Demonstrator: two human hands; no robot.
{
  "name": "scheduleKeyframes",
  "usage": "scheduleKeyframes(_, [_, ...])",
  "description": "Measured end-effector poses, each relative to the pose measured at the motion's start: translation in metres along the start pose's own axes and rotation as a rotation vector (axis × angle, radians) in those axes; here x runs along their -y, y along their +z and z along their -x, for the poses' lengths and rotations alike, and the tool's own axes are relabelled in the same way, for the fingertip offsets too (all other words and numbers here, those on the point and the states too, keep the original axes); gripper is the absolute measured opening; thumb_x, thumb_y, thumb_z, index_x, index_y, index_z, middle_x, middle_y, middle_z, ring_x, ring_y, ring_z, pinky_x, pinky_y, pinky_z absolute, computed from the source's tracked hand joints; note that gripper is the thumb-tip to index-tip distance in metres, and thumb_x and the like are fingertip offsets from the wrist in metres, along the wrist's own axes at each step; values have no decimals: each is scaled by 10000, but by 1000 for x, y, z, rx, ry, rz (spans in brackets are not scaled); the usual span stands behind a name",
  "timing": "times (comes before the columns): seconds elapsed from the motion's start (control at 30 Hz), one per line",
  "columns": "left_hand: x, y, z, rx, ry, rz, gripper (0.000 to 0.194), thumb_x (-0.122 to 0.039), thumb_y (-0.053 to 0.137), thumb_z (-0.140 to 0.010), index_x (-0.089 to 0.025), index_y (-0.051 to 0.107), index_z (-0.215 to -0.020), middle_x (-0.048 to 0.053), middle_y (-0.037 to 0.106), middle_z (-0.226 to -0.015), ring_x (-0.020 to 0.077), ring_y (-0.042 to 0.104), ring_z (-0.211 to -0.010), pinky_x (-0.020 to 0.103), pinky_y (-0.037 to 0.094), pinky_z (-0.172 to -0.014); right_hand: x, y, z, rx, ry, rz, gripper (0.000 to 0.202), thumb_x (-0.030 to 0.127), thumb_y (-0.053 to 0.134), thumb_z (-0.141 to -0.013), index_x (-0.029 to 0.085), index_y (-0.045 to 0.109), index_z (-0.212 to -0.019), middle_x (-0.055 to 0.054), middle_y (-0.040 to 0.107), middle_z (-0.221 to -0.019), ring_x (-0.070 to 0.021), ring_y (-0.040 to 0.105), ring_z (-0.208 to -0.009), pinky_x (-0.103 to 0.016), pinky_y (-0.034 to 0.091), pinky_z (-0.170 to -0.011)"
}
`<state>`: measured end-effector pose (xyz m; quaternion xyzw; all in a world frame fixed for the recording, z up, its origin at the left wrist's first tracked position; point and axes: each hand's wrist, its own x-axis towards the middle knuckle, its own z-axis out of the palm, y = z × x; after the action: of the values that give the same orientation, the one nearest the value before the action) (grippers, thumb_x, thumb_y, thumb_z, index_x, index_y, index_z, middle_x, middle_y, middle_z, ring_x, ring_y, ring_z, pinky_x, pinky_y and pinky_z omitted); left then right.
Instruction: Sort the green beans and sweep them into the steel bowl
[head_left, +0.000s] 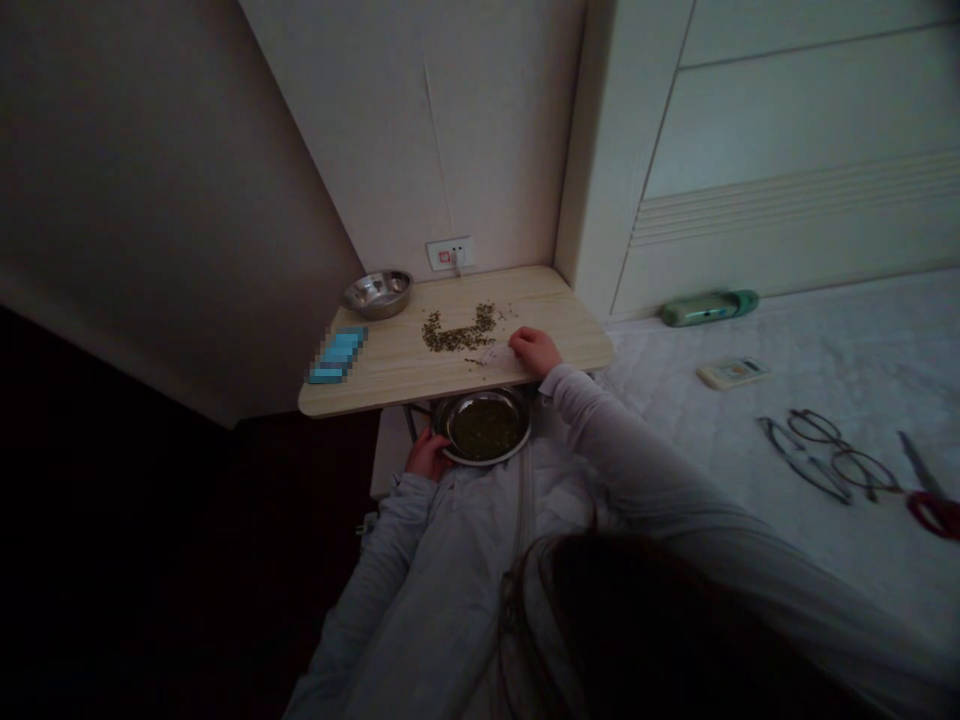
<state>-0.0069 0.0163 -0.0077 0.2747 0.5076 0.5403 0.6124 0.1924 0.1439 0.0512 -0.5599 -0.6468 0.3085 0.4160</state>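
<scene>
Left hand [427, 457] pinches the rim of the bowl [486, 461] at its right; above, the right hand [534, 350] bunches its fingers over the table [555, 300], whether around anything I cannot tell. Grains [457, 338] lie just left of those fingers; a hasty sweep could scatter them, or a slack left grip tip the bowl.

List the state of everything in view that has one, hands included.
Near bowl, upright, greenish contents inside
Left hand, gripping that bowl's rim
Right hand, fingers curled; whether holding anything is unclear
Loose grains, scattered
Far bowl, upright
Blue rectangle, pixelated, state unclear
Wall socket, apparently plugged in
Green bottle-like object, on its side
Scissors, blades apparently shut
Glasses, lying; folding unclear
</scene>
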Motion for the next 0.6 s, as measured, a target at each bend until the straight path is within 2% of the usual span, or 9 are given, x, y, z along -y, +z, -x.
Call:
scheduleKeyframes(0.27, [-2, 3, 3, -8, 11, 19, 293, -89, 500, -499, -180, 500, -777, -54, 506, -502, 62, 432, -348, 166, 295, -280, 0, 0, 0, 3, 7, -2, 200, 312, 387, -581, 152, 504, -610, 42, 452, -486, -72, 395, -500, -206, 301, -509])
scheduleKeyframes(0.6, [-2, 2, 3, -9, 0, 19, 270, -84, 500, -497, -177, 486, -751, -60, 501, -489, 58, 424, -333, 162, 292, -272, -1, 1, -1, 14, -28, 112, 194, 309, 388, -584, 153, 503, -587, 33, 448, -500, -79, 386, -524, -207, 283, -513])
